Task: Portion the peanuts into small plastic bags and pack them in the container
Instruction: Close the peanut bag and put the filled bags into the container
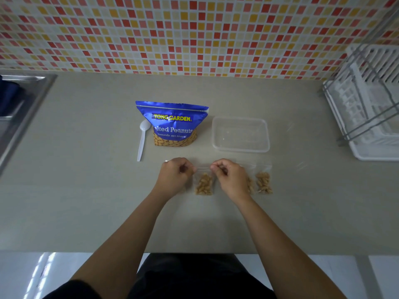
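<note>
The small bag of peanuts (204, 184) lies on the counter (86, 190) between your hands, and you are sealing it. Your left hand (176, 172) and right hand (228, 176) each pinch one end of its top strip. Press along the whole strip so no gap stays. Two filled bags (263, 182) wait just right; the clear container (240, 134) behind is empty, beside the peanut pouch (173, 124).

Even, soft overhead light; faint shadows on counter (86, 190); glare on floor (43, 275); wide-angle bending at edges; dish rack (367, 100) blurred
</note>
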A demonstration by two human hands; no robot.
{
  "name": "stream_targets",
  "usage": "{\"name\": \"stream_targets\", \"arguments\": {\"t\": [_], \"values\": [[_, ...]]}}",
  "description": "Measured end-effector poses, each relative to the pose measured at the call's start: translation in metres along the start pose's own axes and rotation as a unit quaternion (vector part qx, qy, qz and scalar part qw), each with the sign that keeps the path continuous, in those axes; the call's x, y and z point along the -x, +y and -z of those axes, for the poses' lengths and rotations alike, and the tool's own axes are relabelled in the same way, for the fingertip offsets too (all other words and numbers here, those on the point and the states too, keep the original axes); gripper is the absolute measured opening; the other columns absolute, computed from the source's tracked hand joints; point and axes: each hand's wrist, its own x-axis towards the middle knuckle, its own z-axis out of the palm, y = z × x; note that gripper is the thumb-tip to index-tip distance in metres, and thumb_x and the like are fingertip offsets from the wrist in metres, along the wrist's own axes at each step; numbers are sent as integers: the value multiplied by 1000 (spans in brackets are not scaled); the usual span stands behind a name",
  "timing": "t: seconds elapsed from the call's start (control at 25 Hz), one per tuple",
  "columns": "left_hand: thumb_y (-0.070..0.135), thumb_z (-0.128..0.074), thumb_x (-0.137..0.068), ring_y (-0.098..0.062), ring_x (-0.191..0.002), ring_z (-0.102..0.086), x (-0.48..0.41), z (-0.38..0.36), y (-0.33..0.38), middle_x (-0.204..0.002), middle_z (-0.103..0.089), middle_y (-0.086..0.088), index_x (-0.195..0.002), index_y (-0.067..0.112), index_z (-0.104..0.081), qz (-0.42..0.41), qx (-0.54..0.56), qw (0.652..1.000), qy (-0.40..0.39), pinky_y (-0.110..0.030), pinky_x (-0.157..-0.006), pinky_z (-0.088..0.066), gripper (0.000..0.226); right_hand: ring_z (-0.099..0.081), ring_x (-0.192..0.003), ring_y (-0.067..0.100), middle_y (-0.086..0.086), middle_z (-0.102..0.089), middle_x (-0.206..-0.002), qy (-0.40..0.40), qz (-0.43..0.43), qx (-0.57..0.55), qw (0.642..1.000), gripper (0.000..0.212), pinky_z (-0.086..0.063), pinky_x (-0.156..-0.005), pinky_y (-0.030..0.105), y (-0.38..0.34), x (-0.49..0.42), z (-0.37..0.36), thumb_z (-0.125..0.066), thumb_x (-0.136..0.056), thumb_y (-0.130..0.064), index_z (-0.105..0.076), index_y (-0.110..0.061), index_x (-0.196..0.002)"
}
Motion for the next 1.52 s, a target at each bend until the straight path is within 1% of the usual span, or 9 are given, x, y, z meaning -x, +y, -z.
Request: {"name": "stream_targets", "arguments": {"t": [0.24, 0.44, 0.56, 0.84, 1.0, 1.24, 1.32, 1.4, 1.52], "values": [[14, -66, -80, -1, -66, -58, 18, -12, -4, -79, -65, 1, -100, 14, -61, 54, 31, 997, -35, -5, -57, -43, 21, -62, -72, -5, 2, -70, -85, -44, -36, -72, 996, 10, -46, -74, 10, 4, 1, 0, -62, -87, -14, -69, -11, -93], [10, -62, -82, -25, -78, -64, 20, -19, -3, -85, -72, -10, -115, 5, -59, 58, -10, 997, 43, -32, -78, -51, 33, -63, -91, 10, 7, -69, -106, -49, 25, 75, 996, 29, -41, -79, 6, 12, 8, 7, -58, -86, -10, -63, -8, -114], [18, -60, -86, -38, -88, -62, 20, -20, -4, -94, -68, -20, -118, 1, -55, 40, -124, 990, 52, -42, -77, -49, 37, -62, -94, 27, 10, -65, -104, 6, 82, 162, 983, 28, -48, -87, 30, 26, 12, 14, -58, -81, -7, -66, -10, -108], [11, -57, -86, -40, -91, -61, 4, -51, 23, -106, -61, -25, -113, -2, -60, -64, -127, 990, 18, -44, -81, -51, 30, -62, -98, 34, 14, -66, -107, 52, 88, 261, 960, 30, -47, -90, 37, 42, 11, 33, -55, -81, -10, -63, -4, -109], [21, -55, -89, -42, -99, -55, -22, -81, 39, -113, -54, -26, -111, -6, -55, 11, -121, 993, -14, -42, -86, -42, 35, -63, -96, 34, 15, -68, -105, 18, 89, 283, 955, 30, -48, -88, 37, 45, 8, 32, -55, -80, -13, -64, -3, -106], [17, -63, -81, -28, -85, -59, -34, -92, 44, -90, -65, -13, -91, 5, -60, 134, 26, 991, -1, -31, -74, -43, 16, -60, -100, 36, 17, -66, -108, 15, 89, 251, 964, 29, -46, -91, 39, 46, 7, 33, -56, -80, -11, -63, -2, -107], [10, -59, -81, -25, -73, -58, -28, -89, 45, -80, -66, -9, -83, 13, -58, 158, 142, 977, -7, -32, -71, -46, 4, -58, -107, 31, 15, -64, -114, 37, 64, 190, 979, 32, -42, -95, 33, 45, 9, 35, -57, -85, -14, -60, -4, -115], [6, -58, -83, -24, -61, -57, -20, -84, 39, -73, -66, -11, -76, 18, -54, 166, 249, 954, -8, -35, -64, -49, 14, -59, -108, 24, 12, -64, -117, 69, 51, 127, 988, 32, -40, -96, 27, 41, 11, 37, -57, -89, -17, -58, -5, -119], [8, -59, -86, -19, -56, -55, -11, -70, 34, -68, -65, -6, -82, 16, -56, 145, 282, 948, -26, -27, -56, -45, 9, -61, -98, 10, 6, -67, -112, 67, -3, 24, 997, 31, -43, -88, 12, 33, 11, 37, -56, -90, -20, -59, -7, -118]]}}
